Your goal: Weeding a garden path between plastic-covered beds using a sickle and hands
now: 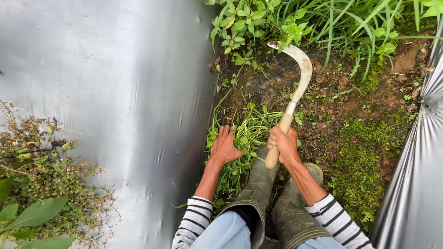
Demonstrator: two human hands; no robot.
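Note:
My right hand [284, 143] is closed round the wooden handle of a sickle [300, 78], whose curved metal blade points up and left toward standing weeds [258, 23]. My left hand [224, 145] lies flat, fingers spread, on a heap of cut green weeds [244, 133] beside the plastic sheet. Both arms wear black-and-white striped sleeves. My legs in green rubber boots [258, 184] stand between the hands in the furrow.
Silver plastic mulch [129, 101] covers the raised bed on the left, and another sheet [415, 184] rises at the right. Bare brown soil and moss [364, 152] fill the furrow. A dry flowering plant [50, 175] grows at the lower left.

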